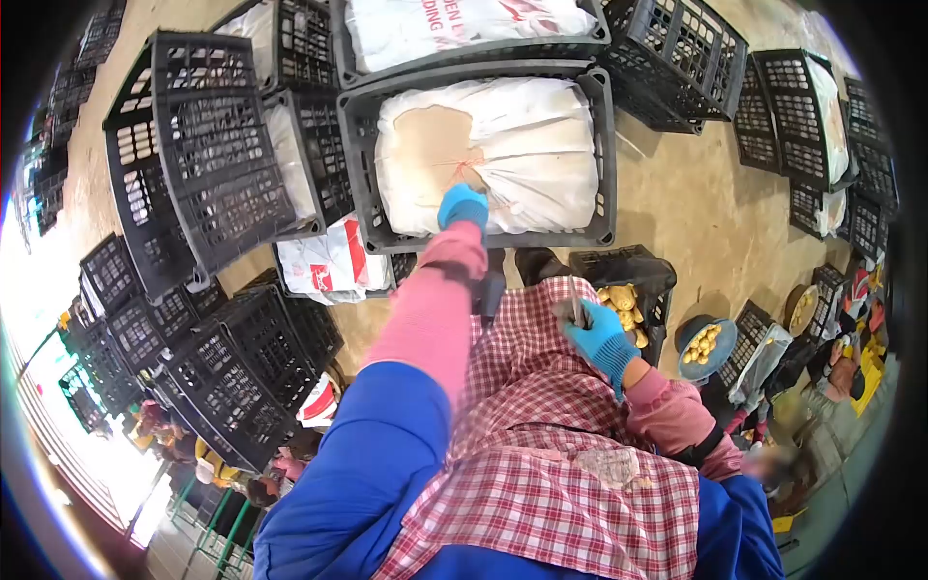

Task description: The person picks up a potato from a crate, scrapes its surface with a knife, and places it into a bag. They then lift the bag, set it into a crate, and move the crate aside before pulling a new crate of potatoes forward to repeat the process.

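Note:
My left hand (464, 205), in a blue glove, reaches over a black plastic crate (480, 242) in front of me. Its bunched fingers meet the red string (466, 170) that ties the gathered neck of a white bag (541, 145). A bare tan patch (430, 135) shows on the left part of the bag's top. My right hand (601, 338), also gloved in blue, is closed near my checked apron. From its fist sticks a thin grey blade (577, 300) like a knife; its handle is hidden in the glove.
Stacked black crates (213, 145) rise at left. Another crate with a printed white bag (435, 34) stands beyond mine. By my right side sits a crate of potatoes (623, 307); further right, a blue basin (704, 360) holds more. People (217, 459) are at the far left edge.

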The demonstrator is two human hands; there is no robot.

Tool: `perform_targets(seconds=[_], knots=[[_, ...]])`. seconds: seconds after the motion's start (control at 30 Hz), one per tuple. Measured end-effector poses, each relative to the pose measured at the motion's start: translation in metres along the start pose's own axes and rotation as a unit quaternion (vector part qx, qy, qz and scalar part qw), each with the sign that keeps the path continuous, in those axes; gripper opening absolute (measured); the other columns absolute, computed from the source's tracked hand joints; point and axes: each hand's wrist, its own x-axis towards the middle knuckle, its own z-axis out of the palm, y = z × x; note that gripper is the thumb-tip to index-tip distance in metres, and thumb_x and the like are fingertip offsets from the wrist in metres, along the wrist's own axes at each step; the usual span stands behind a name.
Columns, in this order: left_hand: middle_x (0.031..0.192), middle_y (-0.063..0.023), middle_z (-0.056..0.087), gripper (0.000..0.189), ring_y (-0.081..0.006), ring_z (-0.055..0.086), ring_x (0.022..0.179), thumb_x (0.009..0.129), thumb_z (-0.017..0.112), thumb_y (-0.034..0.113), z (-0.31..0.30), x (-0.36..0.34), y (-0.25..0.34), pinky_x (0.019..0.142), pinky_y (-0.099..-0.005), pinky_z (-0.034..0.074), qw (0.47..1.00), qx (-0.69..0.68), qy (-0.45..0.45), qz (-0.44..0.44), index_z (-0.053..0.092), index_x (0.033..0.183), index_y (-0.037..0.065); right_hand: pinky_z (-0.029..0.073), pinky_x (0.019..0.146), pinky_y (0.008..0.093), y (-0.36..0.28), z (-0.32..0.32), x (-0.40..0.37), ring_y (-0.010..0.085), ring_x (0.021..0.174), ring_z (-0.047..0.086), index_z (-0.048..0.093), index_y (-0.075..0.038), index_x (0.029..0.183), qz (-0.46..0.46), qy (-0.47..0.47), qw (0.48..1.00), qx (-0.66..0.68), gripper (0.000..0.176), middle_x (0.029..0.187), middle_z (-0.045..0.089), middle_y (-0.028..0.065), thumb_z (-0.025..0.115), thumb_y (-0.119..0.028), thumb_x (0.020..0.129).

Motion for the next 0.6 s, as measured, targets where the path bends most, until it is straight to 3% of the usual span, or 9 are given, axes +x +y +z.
perform_targets(seconds=[0.1, 0.13, 0.2, 0.23, 0.37, 0.43, 0.5, 0.57, 0.6], knots=[[0.088, -0.0204, 0.071, 0.03, -0.0356, 0.069, 0.075, 0.083, 0.068, 0.033, -0.03, -0.024, -0.016, 0.067, -0.0437, 0.054, 0.994, -0.096, -0.026, 0.052, 0.071, 0.087, 0.004, 0.053, 0.082, 0.0318, 0.006, -0.016, -0.003, 0.0188, 0.085, 0.068, 0.068, -0.005, 0.111, 0.011, 0.005, 0.999, -0.04, 0.027, 0.093, 0.072, 0.0106, 0.067, -0.016, 0.086], [0.078, -0.0174, 0.068, 0.025, -0.0311, 0.065, 0.067, 0.084, 0.067, 0.029, -0.04, -0.032, -0.036, 0.06, -0.0409, 0.051, 0.984, -0.136, -0.053, 0.105, 0.07, 0.083, 0.004, 0.053, 0.082, 0.0331, 0.008, -0.023, 0.0, 0.0247, 0.086, 0.069, 0.068, -0.007, 0.112, 0.053, 0.001, 0.997, -0.051, 0.029, 0.094, 0.071, 0.0128, 0.068, -0.019, 0.085], [0.063, -0.01, 0.06, 0.022, -0.0192, 0.054, 0.053, 0.086, 0.063, 0.023, -0.076, -0.073, -0.04, 0.048, -0.0329, 0.041, 0.953, -0.28, -0.107, 0.048, 0.066, 0.079, 0.003, 0.053, 0.083, 0.034, -0.002, -0.031, 0.011, 0.0271, 0.089, 0.069, 0.068, -0.008, 0.112, 0.067, 0.002, 0.994, -0.088, 0.03, 0.096, 0.071, 0.0146, 0.068, -0.021, 0.085], [0.058, -0.0055, 0.055, 0.022, -0.0118, 0.047, 0.046, 0.087, 0.06, 0.022, -0.106, -0.103, -0.023, 0.041, -0.0278, 0.034, 0.913, -0.381, -0.13, -0.061, 0.065, 0.079, 0.002, 0.053, 0.084, 0.0345, -0.008, -0.035, 0.015, 0.0283, 0.09, 0.069, 0.068, -0.008, 0.112, 0.073, 0.003, 0.991, -0.11, 0.031, 0.096, 0.071, 0.0155, 0.068, -0.023, 0.085], [0.07, -0.0043, 0.061, 0.008, -0.0097, 0.05, 0.049, 0.085, 0.062, 0.009, -0.152, -0.166, -0.038, 0.042, -0.0233, 0.034, 0.85, -0.472, -0.228, -0.053, 0.064, 0.089, 0.002, 0.052, 0.084, 0.0412, -0.038, -0.022, 0.048, 0.036, 0.092, 0.067, 0.066, -0.006, 0.108, -0.037, 0.037, 0.999, 0.002, 0.031, 0.096, 0.069, 0.0187, 0.069, -0.024, 0.083], [0.07, -0.0041, 0.061, 0.008, -0.0092, 0.051, 0.052, 0.084, 0.062, 0.009, -0.184, -0.2, -0.015, 0.044, -0.022, 0.037, 0.846, -0.447, -0.29, -0.01, 0.064, 0.088, 0.002, 0.052, 0.086, 0.0421, -0.078, -0.014, 0.065, 0.0383, 0.097, 0.065, 0.065, -0.006, 0.11, -0.097, 0.048, 0.992, -0.069, 0.032, 0.101, 0.068, 0.0188, 0.068, -0.023, 0.083], [0.071, -0.0042, 0.062, 0.009, -0.0096, 0.053, 0.053, 0.083, 0.064, 0.008, -0.203, -0.224, 0.005, 0.046, -0.023, 0.04, 0.85, -0.426, -0.31, 0.018, 0.065, 0.09, 0.002, 0.05, 0.091, 0.0426, -0.1, 0.002, 0.097, 0.0391, 0.107, 0.061, 0.062, -0.007, 0.117, -0.106, 0.026, 0.985, -0.134, 0.039, 0.114, 0.064, 0.0197, 0.069, -0.022, 0.081], [0.072, -0.0044, 0.063, 0.012, -0.0102, 0.055, 0.056, 0.082, 0.066, 0.009, -0.218, -0.234, 0.021, 0.049, -0.0249, 0.044, 0.847, -0.411, -0.33, 0.065, 0.066, 0.092, 0.002, 0.049, 0.095, 0.043, -0.101, 0.032, 0.136, 0.0399, 0.107, 0.061, 0.061, -0.01, 0.125, -0.228, 0.09, 0.967, -0.075, 0.046, 0.113, 0.065, 0.0201, 0.066, -0.016, 0.08], [0.074, -0.0046, 0.063, 0.014, -0.0106, 0.056, 0.058, 0.081, 0.067, 0.009, -0.225, -0.239, 0.025, 0.051, -0.0262, 0.045, 0.841, -0.408, -0.342, 0.092, 0.067, 0.093, 0.002, 0.048, 0.095, 0.0451, -0.12, 0.036, 0.141, 0.0398, 0.115, 0.057, 0.058, -0.009, 0.124, -0.233, 0.072, 0.967, -0.072, 0.043, 0.128, 0.057, 0.0207, 0.062, -0.016, 0.082]])
